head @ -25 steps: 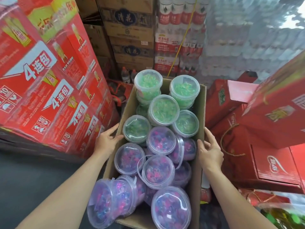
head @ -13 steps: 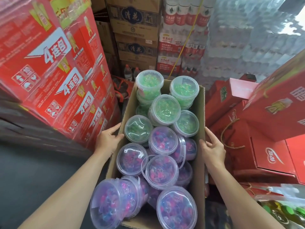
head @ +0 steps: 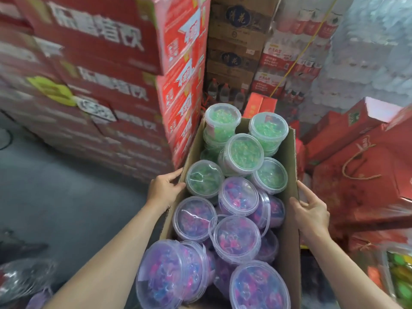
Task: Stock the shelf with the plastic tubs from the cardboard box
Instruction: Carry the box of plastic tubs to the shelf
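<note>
Head view: beyond our left hand (head: 166, 188) rise the red cartons (head: 107, 70), blurred, and past our right hand (head: 312, 210) sit red gift boxes (head: 365, 181). Between both hands is the cardboard box (head: 287, 237), open-topped and crammed with plastic tubs. Green tubs (head: 243, 151) fill the far end beyond our fingers; purple tubs (head: 237, 236) lie between and behind our wrists, some tipped on their sides. Each hand is spread flat against an outer wall with its thumb hooked over the rim, holding the box and no tub. No shelf shows here. We judge the box is being carried, so we should squeeze both walls evenly and keep it level, lest the heaped tubs near us roll out.
</note>
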### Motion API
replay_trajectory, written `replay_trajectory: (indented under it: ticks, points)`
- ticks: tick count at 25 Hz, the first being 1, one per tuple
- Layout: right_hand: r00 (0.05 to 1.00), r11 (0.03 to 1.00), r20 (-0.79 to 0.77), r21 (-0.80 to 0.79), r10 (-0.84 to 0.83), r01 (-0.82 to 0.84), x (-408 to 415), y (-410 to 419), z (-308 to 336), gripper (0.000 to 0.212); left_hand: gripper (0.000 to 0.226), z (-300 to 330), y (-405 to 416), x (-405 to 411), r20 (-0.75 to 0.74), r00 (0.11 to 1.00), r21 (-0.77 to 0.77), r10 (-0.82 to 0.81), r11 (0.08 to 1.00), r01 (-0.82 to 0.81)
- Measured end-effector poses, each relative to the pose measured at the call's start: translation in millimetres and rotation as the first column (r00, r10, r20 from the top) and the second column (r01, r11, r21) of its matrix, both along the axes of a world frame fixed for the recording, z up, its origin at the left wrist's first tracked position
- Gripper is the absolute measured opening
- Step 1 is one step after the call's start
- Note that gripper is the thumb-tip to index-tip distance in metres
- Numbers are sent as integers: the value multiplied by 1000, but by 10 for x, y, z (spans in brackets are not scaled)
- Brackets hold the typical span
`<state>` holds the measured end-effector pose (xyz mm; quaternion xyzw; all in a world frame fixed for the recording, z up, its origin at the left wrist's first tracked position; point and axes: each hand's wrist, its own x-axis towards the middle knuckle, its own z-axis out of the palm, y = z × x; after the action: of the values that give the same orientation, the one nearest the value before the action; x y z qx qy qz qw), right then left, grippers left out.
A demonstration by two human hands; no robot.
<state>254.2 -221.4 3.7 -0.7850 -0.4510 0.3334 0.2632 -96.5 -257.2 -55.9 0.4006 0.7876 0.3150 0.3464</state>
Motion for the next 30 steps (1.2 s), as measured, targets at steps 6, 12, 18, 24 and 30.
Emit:
replay_trajectory:
  ticks: [6, 12, 18, 24, 30]
  points:
    - [994, 994, -21, -34, 105, -105, -673, -604, -114, 52, 49, 36, -1078, -576, 52, 989, -79, 138, 988, -134]
    - [989, 987, -31, -60, 146, -147, -796, -965, -274, 61, 44, 116, -1358, -778, -5, 996, -84, 92, 992, -92]
    - [989, 987, 24, -75, 147, -145, -881, -1165, -151, 61, 42, 134, -1532, -806, -47, 996, -81, 75, 994, -79]
    - [988, 984, 8, -91, 157, -156, -797, -1336, -199, 62, 43, 83, -1752, -708, -7, 993, -69, 121, 990, -121]
    - [976, 969, -17, -112, 218, -219, -609, -1359, -241, 63, 42, 53, -2014, -482, -22, 977, -92, 214, 972, -215]
